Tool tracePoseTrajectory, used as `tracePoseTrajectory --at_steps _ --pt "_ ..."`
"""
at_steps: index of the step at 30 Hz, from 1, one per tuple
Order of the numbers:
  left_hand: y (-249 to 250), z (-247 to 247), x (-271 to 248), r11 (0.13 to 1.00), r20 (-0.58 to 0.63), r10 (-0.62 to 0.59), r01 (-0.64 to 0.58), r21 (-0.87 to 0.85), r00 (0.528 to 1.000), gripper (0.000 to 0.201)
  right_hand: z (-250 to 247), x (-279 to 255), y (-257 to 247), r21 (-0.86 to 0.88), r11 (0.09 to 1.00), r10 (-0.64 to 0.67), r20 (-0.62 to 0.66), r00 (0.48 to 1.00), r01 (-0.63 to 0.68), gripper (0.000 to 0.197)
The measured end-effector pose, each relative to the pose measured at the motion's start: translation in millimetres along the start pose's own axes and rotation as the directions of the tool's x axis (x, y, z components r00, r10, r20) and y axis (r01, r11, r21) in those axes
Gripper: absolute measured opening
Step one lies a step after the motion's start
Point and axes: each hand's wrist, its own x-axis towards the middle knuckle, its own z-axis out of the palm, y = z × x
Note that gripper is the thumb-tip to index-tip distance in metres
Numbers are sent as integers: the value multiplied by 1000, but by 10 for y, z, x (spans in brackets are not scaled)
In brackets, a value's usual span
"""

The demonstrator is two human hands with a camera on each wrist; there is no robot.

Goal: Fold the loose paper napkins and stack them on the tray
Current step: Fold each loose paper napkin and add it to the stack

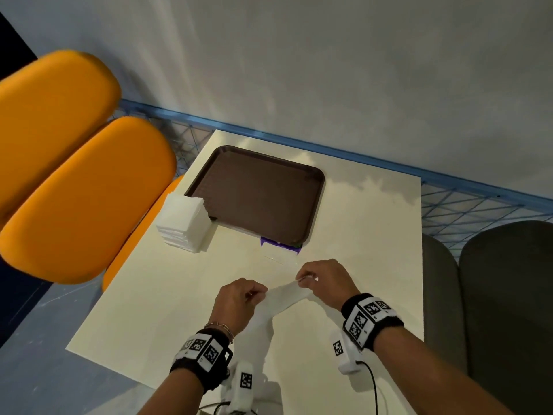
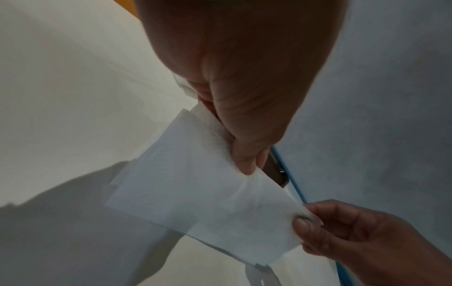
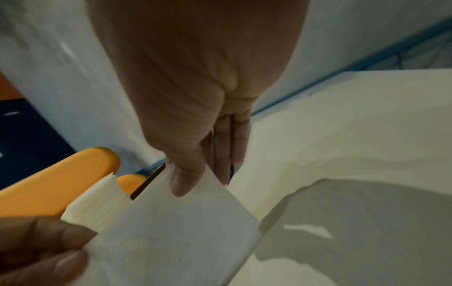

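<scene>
Both hands, left hand and right hand, hover knuckles-up, fingers pinching one napkin.

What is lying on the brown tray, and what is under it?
The tray holds no napkins yet. A purple thing sticks out from under its near edge; how far it reaches beneath is hidden.

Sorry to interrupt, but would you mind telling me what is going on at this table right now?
A person is holding one white paper napkin in the air above the table. The left hand pinches one end of it and the right hand pinches the other. A stack of napkins sits beside the brown tray, at its left corner. The tray shows no napkins on it yet, so the stacking has not started.
</scene>
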Motion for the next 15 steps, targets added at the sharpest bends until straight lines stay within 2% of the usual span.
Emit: tracePoseTrajectory --at_steps 3,6,9,15 --pt "-57 13 9 990 -8 -109 108 -96 994 8 11 3 56 136 988 76 20 997 -78 8" --pt "-117 22 21 967 -3 -222 220 -127 975 13 32 39 103 254 957 150 -21 988 -140 8" --pt "-177 28 5 936 51 -313 317 -150 948 22 57 68 157 254 953 194 -90 977 -166 8" --pt "-309 72 -50 904 59 -387 392 -170 920 21 121 119 202 209 959 226 -161 961 -191 8"
